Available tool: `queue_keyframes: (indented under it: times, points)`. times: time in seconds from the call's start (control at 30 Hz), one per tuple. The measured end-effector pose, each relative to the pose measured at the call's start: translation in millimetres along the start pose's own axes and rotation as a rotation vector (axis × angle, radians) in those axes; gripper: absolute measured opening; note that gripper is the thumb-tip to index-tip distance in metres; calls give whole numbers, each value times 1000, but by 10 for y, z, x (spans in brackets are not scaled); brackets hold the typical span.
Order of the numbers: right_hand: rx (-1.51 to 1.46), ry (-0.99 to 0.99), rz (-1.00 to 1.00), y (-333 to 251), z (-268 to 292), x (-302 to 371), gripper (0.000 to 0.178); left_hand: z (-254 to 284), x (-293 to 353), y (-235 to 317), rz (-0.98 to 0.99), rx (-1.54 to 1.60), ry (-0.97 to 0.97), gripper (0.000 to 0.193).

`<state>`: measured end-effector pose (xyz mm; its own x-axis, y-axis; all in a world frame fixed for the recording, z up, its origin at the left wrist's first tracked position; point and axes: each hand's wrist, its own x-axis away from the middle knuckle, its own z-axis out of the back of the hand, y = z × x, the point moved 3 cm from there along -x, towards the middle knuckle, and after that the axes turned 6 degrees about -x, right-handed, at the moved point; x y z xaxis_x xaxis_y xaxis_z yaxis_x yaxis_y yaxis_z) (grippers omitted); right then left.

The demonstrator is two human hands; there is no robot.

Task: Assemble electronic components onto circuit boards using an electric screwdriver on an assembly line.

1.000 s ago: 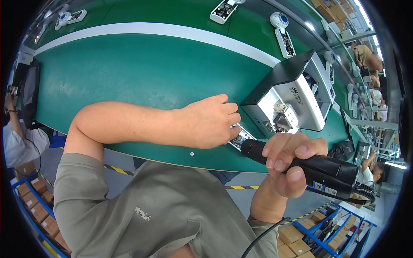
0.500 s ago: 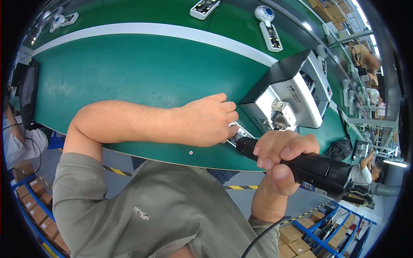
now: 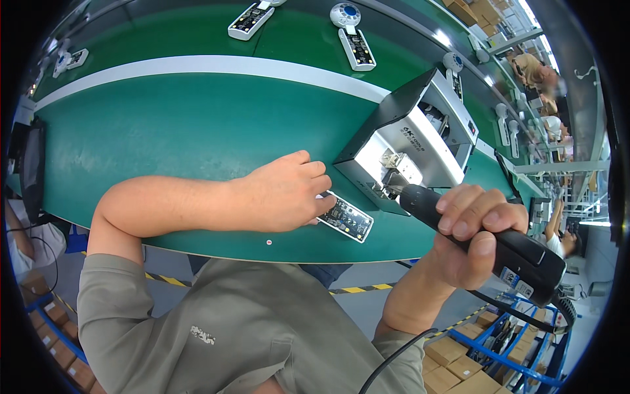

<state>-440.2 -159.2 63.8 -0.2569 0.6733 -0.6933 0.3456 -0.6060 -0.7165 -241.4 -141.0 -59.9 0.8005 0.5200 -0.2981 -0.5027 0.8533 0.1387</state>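
Note:
A white device with an exposed circuit board (image 3: 348,218) lies on the green bench, its upper end gripped by the curled fingers of my left hand (image 3: 289,192). My right hand (image 3: 479,226) is wrapped round a black electric screwdriver (image 3: 525,262) with a coiled cable. The driver's front end reaches the pickup spot of a silver and black screw feeder (image 3: 420,141), which stands tilted in this view just beyond my hands. Whether a screw sits on the driver's bit is too small to tell.
Beyond a white rail (image 3: 216,64) runs a green conveyor carrying similar opened devices with round heads, such as this one (image 3: 356,47). A small round spot (image 3: 269,242) lies near the bench's front edge. Cartons on blue racks (image 3: 459,358) stand behind me, and other people work at the right.
My right hand has moved the screwdriver off the circuit board and over to the screw feeder. My left hand keeps hold of the device. The devices on the conveyor have shifted left in view.

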Motion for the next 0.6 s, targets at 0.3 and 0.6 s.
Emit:
queue_keyframes:
  times: [0.3, 0.6]
  points:
    - [-157, 94, -190, -96, -12, 245, 29, 34, -9, -16, 13, 21, -25, 32]
    - [-164, 142, -230, -97, 62, 529, 31, 41, -13, -24, 4, 1, -16, 31]
